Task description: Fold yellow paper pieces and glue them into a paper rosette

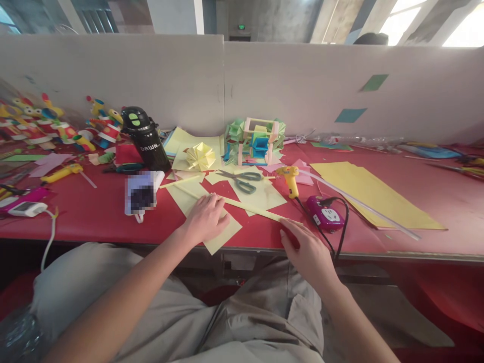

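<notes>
Yellow paper everywhere on a red table [94,212]. Landmark for all positions: the scissors [242,180], grey-green handles, lying shut near the middle of the table.

Left hand [206,218]: nearer the table edge than the scissors and slightly left of them. Palm down, fingers together and nearly flat, pressing on a pale yellow sheet [221,234] whose corner runs out to the table's front edge. Nothing gripped; it only pins the paper.

Right hand [308,252]: toward the front edge and to the right of the scissors. Fingers loosely spread, tips at the near end of a long folded yellow strip [249,207]. Whether the fingers pinch the strip or merely touch it, cannot tell. The strip runs diagonally from that hand up and leftward, passing just in front of the scissors and beside the left hand's fingertips.

Right of the scissors: yellow glue gun [289,179], then a purple power socket [324,214] with a black cord. Farther right, a large yellow sheet [374,194].

Behind the scissors: a folded yellow paper ball [200,156] and a green-and-blue paper structure [255,141].

Left of the scissors: black bottle [145,138]; beyond it, colourful paper figures [45,126].
</notes>
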Available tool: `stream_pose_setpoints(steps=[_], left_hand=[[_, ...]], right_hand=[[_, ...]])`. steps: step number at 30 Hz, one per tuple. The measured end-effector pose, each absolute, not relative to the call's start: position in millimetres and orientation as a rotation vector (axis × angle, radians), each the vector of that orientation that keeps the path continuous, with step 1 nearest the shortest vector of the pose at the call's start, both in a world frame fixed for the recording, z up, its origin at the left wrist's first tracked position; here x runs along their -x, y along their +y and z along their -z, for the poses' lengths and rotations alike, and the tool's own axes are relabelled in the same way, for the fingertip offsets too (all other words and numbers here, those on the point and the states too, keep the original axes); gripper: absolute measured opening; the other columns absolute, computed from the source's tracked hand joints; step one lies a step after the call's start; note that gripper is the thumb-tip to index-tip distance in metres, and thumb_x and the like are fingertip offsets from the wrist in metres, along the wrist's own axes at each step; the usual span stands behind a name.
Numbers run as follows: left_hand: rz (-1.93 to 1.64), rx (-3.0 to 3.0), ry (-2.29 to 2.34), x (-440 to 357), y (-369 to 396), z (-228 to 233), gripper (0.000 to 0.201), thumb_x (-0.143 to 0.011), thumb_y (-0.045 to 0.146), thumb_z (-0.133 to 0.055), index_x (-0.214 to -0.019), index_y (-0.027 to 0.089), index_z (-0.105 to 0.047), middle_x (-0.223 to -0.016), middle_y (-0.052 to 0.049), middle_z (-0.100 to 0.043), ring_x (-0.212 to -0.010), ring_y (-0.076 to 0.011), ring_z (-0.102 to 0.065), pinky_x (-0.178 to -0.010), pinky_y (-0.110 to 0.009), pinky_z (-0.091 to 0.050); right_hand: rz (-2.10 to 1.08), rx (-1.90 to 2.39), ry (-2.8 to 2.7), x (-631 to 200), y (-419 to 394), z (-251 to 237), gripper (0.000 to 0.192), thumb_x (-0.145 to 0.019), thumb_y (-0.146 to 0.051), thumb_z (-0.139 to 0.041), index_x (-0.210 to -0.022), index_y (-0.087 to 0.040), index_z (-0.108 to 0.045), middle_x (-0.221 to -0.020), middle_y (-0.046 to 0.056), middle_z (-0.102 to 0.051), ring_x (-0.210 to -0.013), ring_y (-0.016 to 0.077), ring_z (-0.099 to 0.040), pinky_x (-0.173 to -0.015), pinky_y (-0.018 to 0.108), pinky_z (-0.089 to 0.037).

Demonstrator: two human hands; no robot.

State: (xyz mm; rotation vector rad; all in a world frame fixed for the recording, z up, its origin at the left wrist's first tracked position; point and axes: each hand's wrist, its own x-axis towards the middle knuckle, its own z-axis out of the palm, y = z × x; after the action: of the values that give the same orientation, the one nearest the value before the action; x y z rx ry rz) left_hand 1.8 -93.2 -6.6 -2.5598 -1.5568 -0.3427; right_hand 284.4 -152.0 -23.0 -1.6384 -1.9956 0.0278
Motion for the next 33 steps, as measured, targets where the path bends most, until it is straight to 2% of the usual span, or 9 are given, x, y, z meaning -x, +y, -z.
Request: stream_pose_setpoints(steps=[3,9,17,22,28,33], left_hand=[[0.334,2.566,-1.560,-2.5,-93.1,7.6,0.040,-0.097,0.033,-0.040,-0.124,0.009,-0.056,-0.116,-0.017,-0.060,-0.114,-0.0307,-0.059,-0.099,-0.044,-0.047],[0.295,2.571,-1.564,-2.4,-93.1,7.4,0.046,-0.097,0.034,-0.039,-0.132,0.007,-0.052,-0.117,-0.019,-0.058,-0.109,-0.0314,-0.061,-0.093,-0.044,-0.051],[0.313,2.599,-1.507,-1.0,-95.0,6.0,0.047,-0.096,0.034,-0.042,-0.137,0.015,-0.054,-0.121,-0.018,-0.056,-0.109,-0.0320,-0.060,-0.096,-0.048,-0.048],[0.257,2.583,-1.460,-2.1,-97.8,5.6,0.050,-0.098,0.037,-0.040,-0.143,0.018,-0.052,-0.122,-0.019,-0.054,-0.118,-0.0345,-0.056,-0.103,-0.052,-0.042],[0.292,2.580,-1.521,-9.7,-100.0,4.0,0.046,-0.099,0.037,-0.038,-0.138,0.018,-0.055,-0.131,-0.017,-0.054,-0.125,-0.0337,-0.054,-0.111,-0.055,-0.036],[0.353,2.648,-1.427,-17.0,-99.5,4.9,0.044,-0.101,0.038,-0.036,-0.129,0.013,-0.057,-0.130,-0.017,-0.059,-0.124,-0.0302,-0.055,-0.110,-0.049,-0.039]], right_hand=[[-0.010,1.659,-1.990,-281.7,-151.5,21.7,0.037,-0.095,-0.033,-0.046,-0.121,-0.020,-0.068,-0.121,0.009,-0.072,-0.104,0.0272,-0.072,-0.074,0.036,-0.062],[-0.022,1.584,-1.975,-284.0,-149.3,24.0,0.035,-0.095,-0.034,-0.048,-0.119,-0.018,-0.068,-0.114,0.010,-0.074,-0.104,0.0262,-0.071,-0.088,0.039,-0.059],[0.027,1.583,-2.004,-284.5,-147.8,25.0,0.034,-0.096,-0.033,-0.049,-0.121,-0.018,-0.067,-0.113,0.009,-0.074,-0.104,0.0260,-0.070,-0.083,0.037,-0.058],[0.184,1.602,-2.151,-273.2,-144.4,22.4,0.032,-0.098,-0.029,-0.046,-0.113,-0.018,-0.071,-0.114,0.011,-0.072,-0.100,0.0299,-0.066,-0.085,0.045,-0.056],[0.071,1.489,-2.235,-248.5,-134.4,19.9,0.035,-0.099,-0.030,-0.046,-0.118,-0.011,-0.068,-0.132,0.017,-0.064,-0.121,0.0334,-0.060,-0.101,0.048,-0.052],[-0.055,1.351,-2.336,-218.5,-121.4,14.4,0.036,-0.098,-0.027,-0.046,-0.124,-0.009,-0.065,-0.135,0.017,-0.063,-0.127,0.0319,-0.057,-0.108,0.047,-0.049]])
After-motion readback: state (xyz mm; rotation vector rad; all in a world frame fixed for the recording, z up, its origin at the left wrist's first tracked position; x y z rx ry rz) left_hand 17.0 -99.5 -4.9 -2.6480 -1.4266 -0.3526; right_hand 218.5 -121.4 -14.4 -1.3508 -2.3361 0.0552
